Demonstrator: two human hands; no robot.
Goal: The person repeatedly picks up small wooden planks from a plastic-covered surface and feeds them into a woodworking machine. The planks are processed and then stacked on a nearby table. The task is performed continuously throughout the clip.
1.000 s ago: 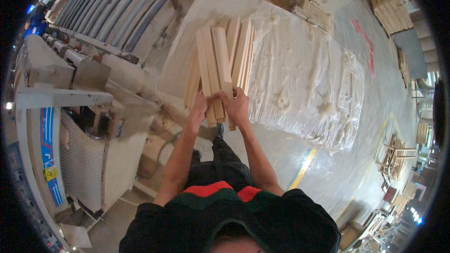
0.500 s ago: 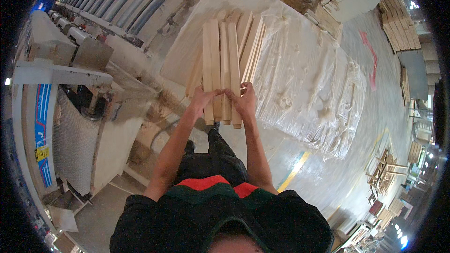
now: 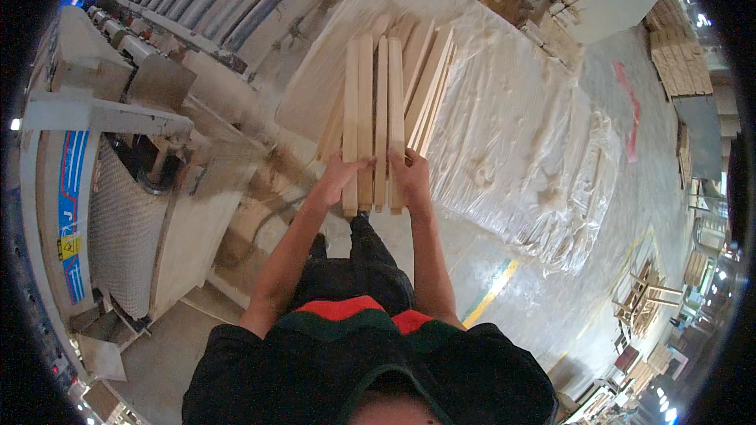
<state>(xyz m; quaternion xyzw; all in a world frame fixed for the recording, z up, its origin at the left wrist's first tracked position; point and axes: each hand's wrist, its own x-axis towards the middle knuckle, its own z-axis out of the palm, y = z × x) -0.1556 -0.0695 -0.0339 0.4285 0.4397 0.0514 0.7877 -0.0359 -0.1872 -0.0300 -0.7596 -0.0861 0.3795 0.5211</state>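
Plastic-wrapped pile (image 3: 520,149) is broadest; a roller conveyor (image 3: 213,0) stands beyond its left side. On the pile's left part lie loose wooden strips (image 3: 429,83). Over that same part, held strips (image 3: 352,102) jut past the pile's near edge, the left hand (image 3: 337,179) and right hand (image 3: 413,181) with fingers clamped on their outer sides; those underneath are hidden.

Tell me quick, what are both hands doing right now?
Left hand: closed on the left wooden strips, thumb lying across them.
Right hand: closed on the right wooden strips.
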